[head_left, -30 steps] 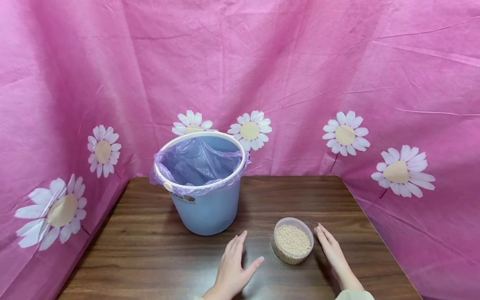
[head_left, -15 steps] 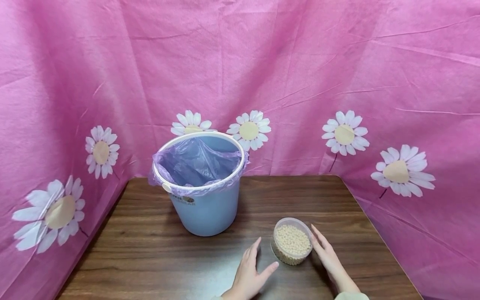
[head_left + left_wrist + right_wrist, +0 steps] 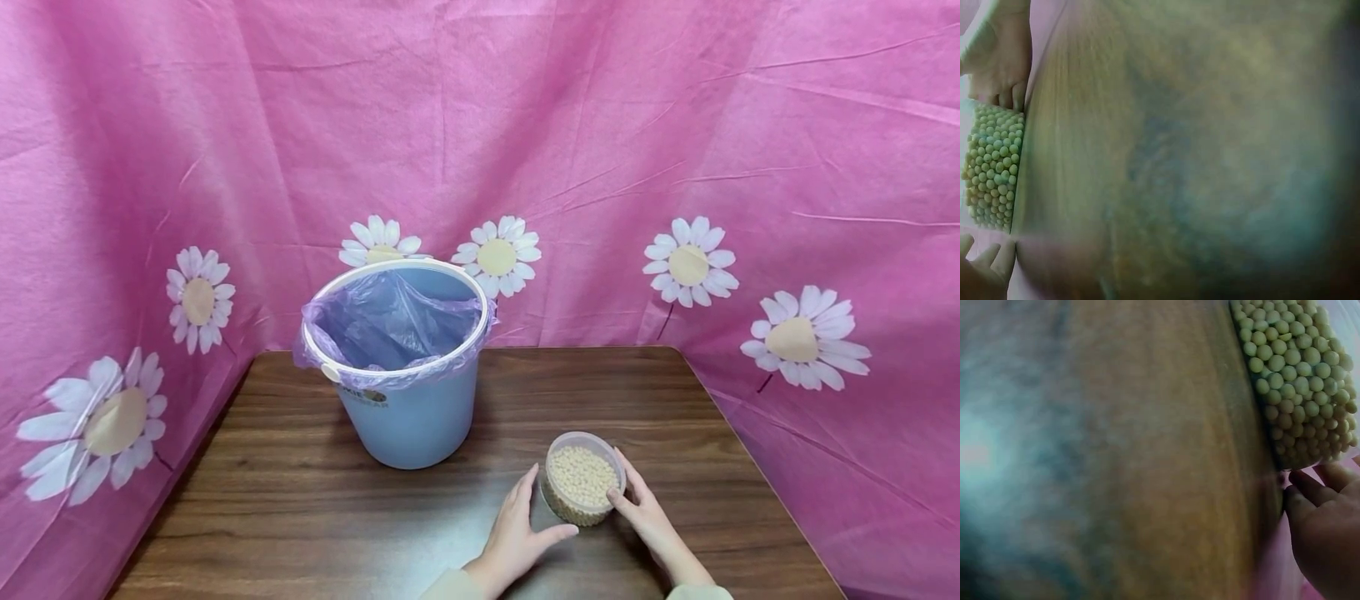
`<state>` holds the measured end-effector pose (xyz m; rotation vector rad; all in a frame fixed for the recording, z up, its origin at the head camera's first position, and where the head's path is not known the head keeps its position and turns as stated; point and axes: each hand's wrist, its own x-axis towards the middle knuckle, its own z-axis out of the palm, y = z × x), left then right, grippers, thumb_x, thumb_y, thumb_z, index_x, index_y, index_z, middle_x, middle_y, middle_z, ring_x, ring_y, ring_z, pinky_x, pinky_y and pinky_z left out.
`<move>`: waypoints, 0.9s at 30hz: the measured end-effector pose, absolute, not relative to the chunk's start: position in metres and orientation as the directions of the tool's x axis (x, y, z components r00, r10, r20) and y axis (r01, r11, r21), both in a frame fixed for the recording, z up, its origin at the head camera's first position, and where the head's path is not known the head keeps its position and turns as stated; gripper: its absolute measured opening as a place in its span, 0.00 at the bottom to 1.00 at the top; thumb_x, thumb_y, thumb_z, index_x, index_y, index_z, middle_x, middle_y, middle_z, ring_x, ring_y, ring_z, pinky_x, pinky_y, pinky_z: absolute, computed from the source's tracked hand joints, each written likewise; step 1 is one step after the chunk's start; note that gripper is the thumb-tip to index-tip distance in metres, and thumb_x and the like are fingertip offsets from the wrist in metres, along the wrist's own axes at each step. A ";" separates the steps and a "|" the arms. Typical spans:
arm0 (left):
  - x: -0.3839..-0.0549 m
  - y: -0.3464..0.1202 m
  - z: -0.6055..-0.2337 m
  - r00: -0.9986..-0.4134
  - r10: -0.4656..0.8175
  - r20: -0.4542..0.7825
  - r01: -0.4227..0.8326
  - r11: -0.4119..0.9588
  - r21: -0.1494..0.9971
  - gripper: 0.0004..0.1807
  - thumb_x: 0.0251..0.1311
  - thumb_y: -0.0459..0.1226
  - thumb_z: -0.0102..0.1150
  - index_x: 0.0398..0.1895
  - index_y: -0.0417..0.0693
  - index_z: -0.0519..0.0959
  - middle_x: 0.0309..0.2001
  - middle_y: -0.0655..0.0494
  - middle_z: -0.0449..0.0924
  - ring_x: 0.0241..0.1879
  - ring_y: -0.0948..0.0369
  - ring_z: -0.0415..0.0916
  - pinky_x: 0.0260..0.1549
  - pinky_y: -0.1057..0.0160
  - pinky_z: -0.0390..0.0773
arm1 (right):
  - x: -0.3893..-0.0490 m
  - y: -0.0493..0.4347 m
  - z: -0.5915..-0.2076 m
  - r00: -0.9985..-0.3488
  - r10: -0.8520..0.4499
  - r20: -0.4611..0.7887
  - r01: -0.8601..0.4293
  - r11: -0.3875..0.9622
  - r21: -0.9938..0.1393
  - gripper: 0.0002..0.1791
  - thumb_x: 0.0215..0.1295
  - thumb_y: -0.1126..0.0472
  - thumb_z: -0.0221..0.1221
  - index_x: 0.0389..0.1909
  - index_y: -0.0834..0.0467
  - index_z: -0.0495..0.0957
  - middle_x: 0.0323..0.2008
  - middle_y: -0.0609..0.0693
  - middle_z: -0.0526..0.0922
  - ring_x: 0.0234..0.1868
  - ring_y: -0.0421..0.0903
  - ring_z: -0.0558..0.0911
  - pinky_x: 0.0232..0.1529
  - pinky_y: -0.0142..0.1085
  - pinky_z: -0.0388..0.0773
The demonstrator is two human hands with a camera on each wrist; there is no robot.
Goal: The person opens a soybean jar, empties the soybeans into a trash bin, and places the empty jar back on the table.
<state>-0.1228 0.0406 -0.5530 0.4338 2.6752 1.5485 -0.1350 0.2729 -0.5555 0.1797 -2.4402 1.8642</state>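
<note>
A clear round tub (image 3: 561,503) of pale soybeans (image 3: 582,475) stands upright on the wooden table, lidless. On its right side my right hand (image 3: 651,517) touches the wall with its fingers, the thumb at the rim; the right wrist view has these fingertips against the tub's lower edge. To the left of the tub lies my left hand (image 3: 516,533), thumb spread from its straight fingers and nothing in its grasp. In the left wrist view a narrow gap shows between the left fingers (image 3: 988,262) and the soybeans (image 3: 994,165).
A blue bucket (image 3: 420,421) lined with a purple plastic bag (image 3: 375,325) stands at the back left of the brown wooden table (image 3: 315,525). Behind and beside the table hangs a pink cloth (image 3: 480,125) with printed daisies.
My left hand has moved right, closer to the tub. My right hand has come in from the right and now touches it, its thumb brought to the rim. The tub has hardly moved.
</note>
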 end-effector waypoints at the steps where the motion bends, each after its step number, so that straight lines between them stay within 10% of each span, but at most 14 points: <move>1: -0.124 0.041 -0.553 -0.959 0.260 0.112 0.227 0.471 0.852 0.53 0.51 0.57 0.71 0.75 0.44 0.57 0.71 0.42 0.66 0.69 0.44 0.65 0.64 0.41 0.68 | -0.134 0.272 -0.557 -0.988 -0.067 0.139 -0.151 0.240 -0.959 0.38 0.68 0.70 0.55 0.75 0.68 0.50 0.70 0.33 0.61 0.58 0.15 0.64 0.53 0.15 0.62; 9: -0.137 0.045 -0.556 -0.944 0.314 0.106 0.248 0.457 0.854 0.56 0.48 0.54 0.74 0.76 0.42 0.57 0.71 0.43 0.65 0.70 0.46 0.65 0.67 0.47 0.68 | -0.134 0.272 -0.560 -0.980 -0.130 0.149 -0.169 0.164 -0.972 0.49 0.62 0.71 0.62 0.77 0.67 0.42 0.74 0.52 0.57 0.61 0.14 0.61 0.54 0.14 0.59; 14: -0.141 0.048 -0.559 -0.946 0.308 0.098 0.243 0.480 0.843 0.54 0.49 0.56 0.72 0.75 0.41 0.59 0.70 0.45 0.67 0.69 0.47 0.66 0.65 0.51 0.70 | -0.133 0.272 -0.563 -0.973 -0.140 0.185 -0.204 0.135 -0.970 0.55 0.56 0.72 0.67 0.77 0.66 0.41 0.67 0.27 0.60 0.62 0.15 0.61 0.55 0.14 0.58; 20: -0.141 0.053 -0.562 -0.956 0.273 0.106 0.239 0.515 0.823 0.53 0.49 0.59 0.70 0.73 0.40 0.62 0.69 0.45 0.70 0.67 0.46 0.68 0.65 0.47 0.69 | -0.133 0.267 -0.560 -0.992 -0.095 0.087 -0.100 0.141 -0.985 0.62 0.49 0.73 0.71 0.78 0.63 0.38 0.76 0.67 0.46 0.64 0.17 0.56 0.56 0.12 0.51; 27: -0.139 0.051 -0.564 -0.967 0.222 0.128 0.223 0.480 0.848 0.50 0.51 0.55 0.71 0.71 0.36 0.64 0.67 0.43 0.72 0.61 0.48 0.73 0.54 0.59 0.79 | -0.134 0.254 -0.560 -0.999 -0.023 0.042 -0.045 0.198 -0.979 0.60 0.47 0.73 0.71 0.77 0.58 0.45 0.74 0.66 0.53 0.64 0.27 0.59 0.57 0.16 0.52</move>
